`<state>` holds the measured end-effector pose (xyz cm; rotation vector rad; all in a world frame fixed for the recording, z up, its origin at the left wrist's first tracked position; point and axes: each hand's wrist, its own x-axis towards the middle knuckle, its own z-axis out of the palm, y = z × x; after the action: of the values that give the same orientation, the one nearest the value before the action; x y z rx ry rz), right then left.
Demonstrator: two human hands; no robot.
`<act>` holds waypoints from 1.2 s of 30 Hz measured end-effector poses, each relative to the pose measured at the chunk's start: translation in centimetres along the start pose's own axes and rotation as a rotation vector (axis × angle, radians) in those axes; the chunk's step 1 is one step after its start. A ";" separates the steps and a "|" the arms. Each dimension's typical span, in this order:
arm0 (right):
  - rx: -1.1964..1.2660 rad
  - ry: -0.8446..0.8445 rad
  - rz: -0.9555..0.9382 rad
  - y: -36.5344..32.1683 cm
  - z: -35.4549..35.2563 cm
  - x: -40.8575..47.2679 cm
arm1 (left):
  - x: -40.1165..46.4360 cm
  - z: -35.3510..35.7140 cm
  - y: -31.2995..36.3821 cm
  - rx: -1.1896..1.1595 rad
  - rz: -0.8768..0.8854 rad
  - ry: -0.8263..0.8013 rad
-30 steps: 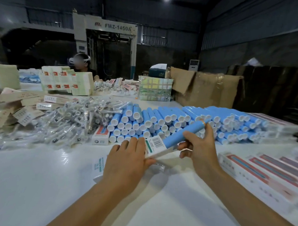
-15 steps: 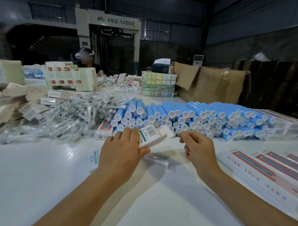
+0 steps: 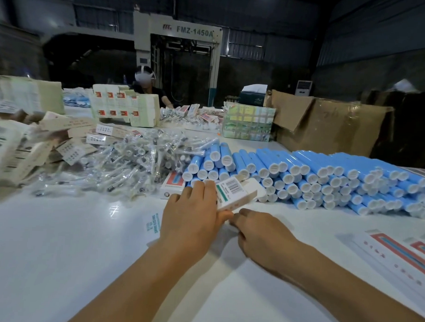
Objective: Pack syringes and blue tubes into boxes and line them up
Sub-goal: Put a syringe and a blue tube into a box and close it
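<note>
At the far left of your desk (image 3: 59, 239), left of the syringe pile, flat cartons (image 3: 26, 154) lie fanned in a loose heap. The syringes (image 3: 115, 167), each in a clear wrapper, lie tumbled together, touching the blue tubes on their right side. A closed red-and-white box (image 3: 171, 186) lies on the desk at the near right corner of the syringe pile, against the tube ends.

Your left hand (image 3: 192, 222) is just right of that pile's near edge; its grip is grasping a small white box (image 3: 234, 193) with a barcode label, fingers behind it and the thumb at its lower edge. The box is tilted, lifted off the desk, its open end toward the tubes with a flap standing out.

Your right hand (image 3: 262, 234) sits just right of the left hand, knuckles up and fingers curled, fingertips close to the box's lower corner. You cannot tell whether that grip holds anything.

Farther right of the syringe pile, the blue tubes (image 3: 326, 179) lie stacked in a long bank, white caps facing you. At the far right, packed boxes (image 3: 396, 256) lie side by side on the desk.
</note>
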<state>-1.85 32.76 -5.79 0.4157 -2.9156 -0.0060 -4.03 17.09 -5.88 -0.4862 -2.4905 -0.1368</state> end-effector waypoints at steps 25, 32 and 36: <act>1.441 0.784 0.647 3.1 -2.9 -1.3 | -0.8 0.1 1.2 0.000 0.032 -0.032; 1.332 0.790 0.661 2.8 -2.5 -1.3 | -0.9 0.2 1.6 0.007 0.059 -0.008; 1.294 0.725 0.595 1.2 -1.7 -1.2 | -0.9 0.3 2.2 0.002 0.083 0.014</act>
<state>-0.70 34.25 -4.30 -0.2838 -1.8346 1.6983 -2.67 18.92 -6.66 -0.5846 -2.4518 -0.1046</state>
